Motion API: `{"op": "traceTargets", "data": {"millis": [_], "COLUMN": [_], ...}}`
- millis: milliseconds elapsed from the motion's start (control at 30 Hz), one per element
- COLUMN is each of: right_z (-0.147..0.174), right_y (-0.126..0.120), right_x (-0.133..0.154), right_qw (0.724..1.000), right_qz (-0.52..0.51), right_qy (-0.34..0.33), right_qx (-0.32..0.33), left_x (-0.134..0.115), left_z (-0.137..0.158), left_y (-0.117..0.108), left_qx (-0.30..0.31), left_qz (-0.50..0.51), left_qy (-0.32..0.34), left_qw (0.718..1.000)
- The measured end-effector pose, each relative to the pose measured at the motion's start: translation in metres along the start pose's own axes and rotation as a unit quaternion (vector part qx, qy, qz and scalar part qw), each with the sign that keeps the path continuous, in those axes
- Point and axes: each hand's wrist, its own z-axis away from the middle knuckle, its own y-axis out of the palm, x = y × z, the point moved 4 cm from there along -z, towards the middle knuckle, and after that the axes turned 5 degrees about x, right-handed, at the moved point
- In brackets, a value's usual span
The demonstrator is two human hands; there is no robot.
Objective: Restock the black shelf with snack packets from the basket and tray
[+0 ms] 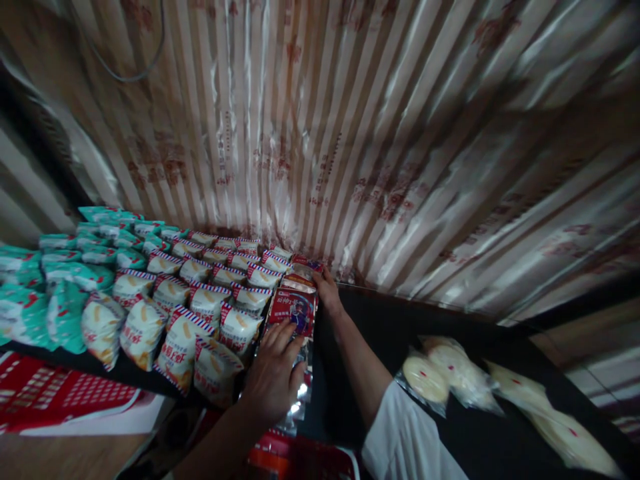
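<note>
A row of flat red snack packets (295,299) with a dark cartoon figure lies on the black tabletop, running away from me towards the wall. Across the near packets rests my left hand (274,373), palm down, its fingers stretched out and lying flat on the printed front. My right hand (329,292) is at the far right end of this row, its fingertips closed on the edge of a far red packet (305,262). Silvery packet ends (300,407) show below my left hand. White puffed snack bags (241,327) stand just left of the row.
Turquoise snack bags (67,313) fill the table's left end. On the right lie clear bags of pale round flat pieces (425,377) and a longer pale bag (555,420). Red baskets (65,393) sit below the front edge. Striped plastic sheeting (320,133) hangs behind.
</note>
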Motion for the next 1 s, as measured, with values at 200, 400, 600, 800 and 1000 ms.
{"op": "traceTargets", "data": {"millis": [200,400,600,800,1000], "right_z": [0.002,0.007,0.091,0.247,0.341], "right_y": [0.003,-0.006,-0.038,-0.063,-0.063], "right_x": [0.014,0.017,0.027,0.005,-0.089], "right_qw": [0.996,0.997,0.996,0.999,0.961], "right_qz": [0.084,0.079,0.020,-0.025,0.087], "right_qy": [0.007,-0.005,-0.065,-0.006,0.185], "right_qx": [0.010,-0.016,-0.050,0.029,0.188], "left_x": [-0.001,-0.001,-0.010,-0.036,-0.035], "left_z": [-0.002,-0.007,-0.005,0.046,0.167], "left_y": [-0.002,-0.006,-0.023,-0.052,-0.003], "left_qx": [0.014,0.039,0.028,-0.006,0.137], "left_qz": [0.008,0.028,0.032,0.109,0.117], "left_qy": [-0.011,-0.035,-0.009,0.044,-0.107], "left_qw": [1.000,0.998,0.999,0.993,0.978]}}
